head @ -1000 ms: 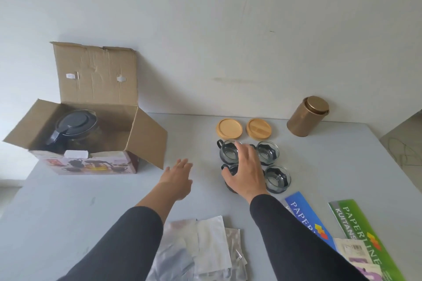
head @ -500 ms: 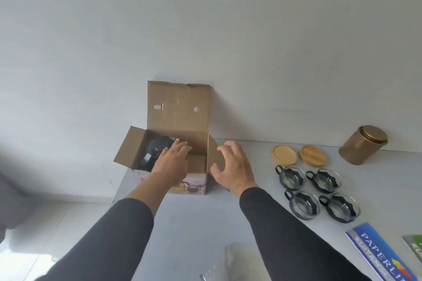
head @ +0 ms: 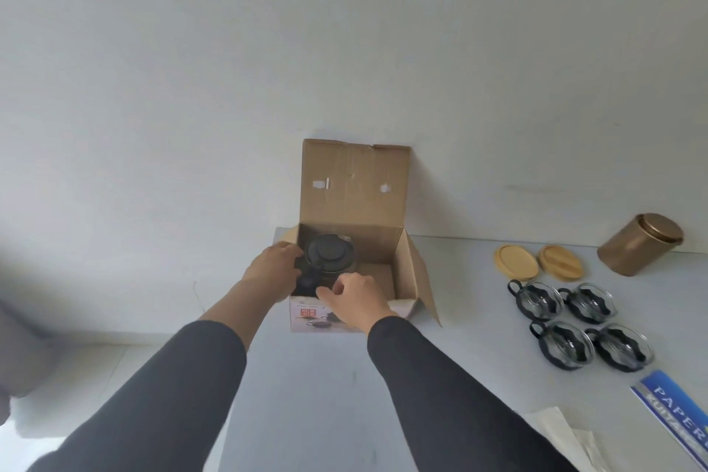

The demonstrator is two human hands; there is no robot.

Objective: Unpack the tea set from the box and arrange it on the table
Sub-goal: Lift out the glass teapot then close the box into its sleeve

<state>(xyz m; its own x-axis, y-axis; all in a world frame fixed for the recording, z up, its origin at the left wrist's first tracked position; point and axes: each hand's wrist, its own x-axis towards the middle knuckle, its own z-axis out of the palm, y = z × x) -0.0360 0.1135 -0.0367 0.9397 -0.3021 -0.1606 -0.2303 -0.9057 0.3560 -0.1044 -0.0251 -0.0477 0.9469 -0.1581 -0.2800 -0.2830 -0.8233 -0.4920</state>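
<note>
While your fingers (head: 285, 250) are reaching into the open box (head: 398, 272), the last big piece of the set is still waiting inside it. Your left hand (head: 270, 272) is resting against the left side of the teapot (head: 329, 255), its fingers curving round the dark body; whether they are truly gripping it, I cannot tell. Your right hand (head: 354, 299) is hovering at the near edge of the box, fingers loosely curled toward the pot's dark handle, and I cannot tell whether they are touching it or closing on anything.

The teapot is sitting upright in the left half of the box, lid on, at the back left of the worktop (head: 306, 395).

Moving outward, four glass cups (head: 578, 324) in dark holders are already standing in a two-by-two block on the right. Just behind them two round wooden lids (head: 540, 261) are lying flat side by side, and a bronze tin (head: 639, 243) is standing near the wall.

Judging by this, you are most of the way through: cups out and arranged, pot to lift out and place. A blue booklet (head: 674, 414) and some wrapping (head: 567, 437) are lying at the near right edge.
</note>
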